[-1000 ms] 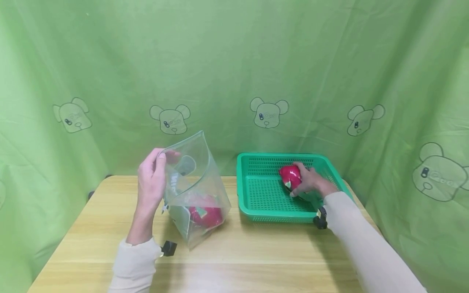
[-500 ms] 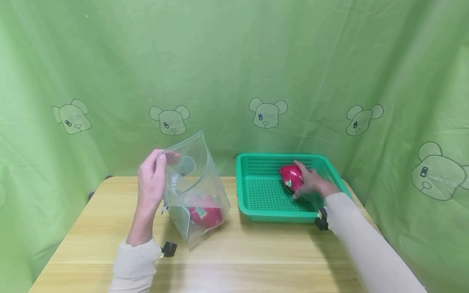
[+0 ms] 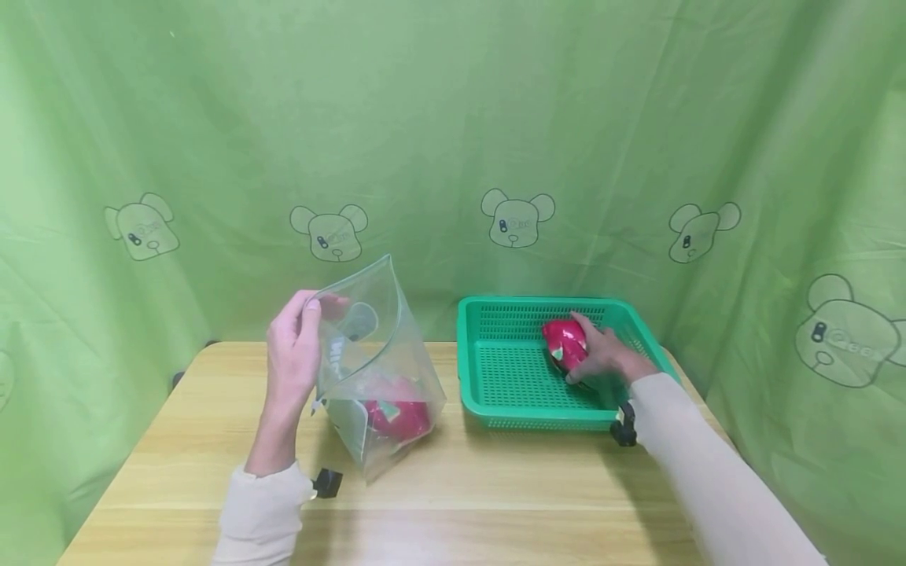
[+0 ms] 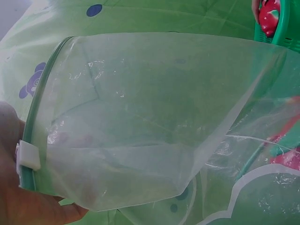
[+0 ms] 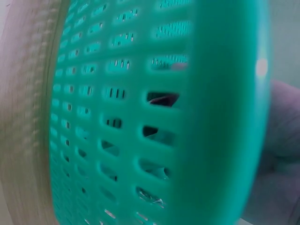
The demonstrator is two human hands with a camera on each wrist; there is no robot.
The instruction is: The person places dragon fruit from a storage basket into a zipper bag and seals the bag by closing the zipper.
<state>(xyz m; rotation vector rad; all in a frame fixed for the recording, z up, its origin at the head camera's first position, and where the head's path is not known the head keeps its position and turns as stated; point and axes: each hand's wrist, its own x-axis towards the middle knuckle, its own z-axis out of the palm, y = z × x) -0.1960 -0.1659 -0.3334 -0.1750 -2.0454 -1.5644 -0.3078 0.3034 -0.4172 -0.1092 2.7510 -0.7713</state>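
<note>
My left hand pinches the upper left rim of a clear slider zip bag, whose mouth gapes. A white slider sits on its zip strip beside my thumb in the left wrist view. At the bottom of the bag lies a red dragon fruit with green scale tips. Inside the green basket, my right hand grips a second shiny dragon fruit from its right side. The basket wall hides most of that hand and the fruit in the right wrist view.
Basket and bag stand side by side on a light wooden table, the basket to the right near the back edge. Behind and around the table hangs a green curtain printed with bear heads. A black wrist mount is close to the basket's front rim.
Within the basket my right hand and the dragon fruit have shifted very slightly to the right. My left hand and the bag have stayed almost still.
</note>
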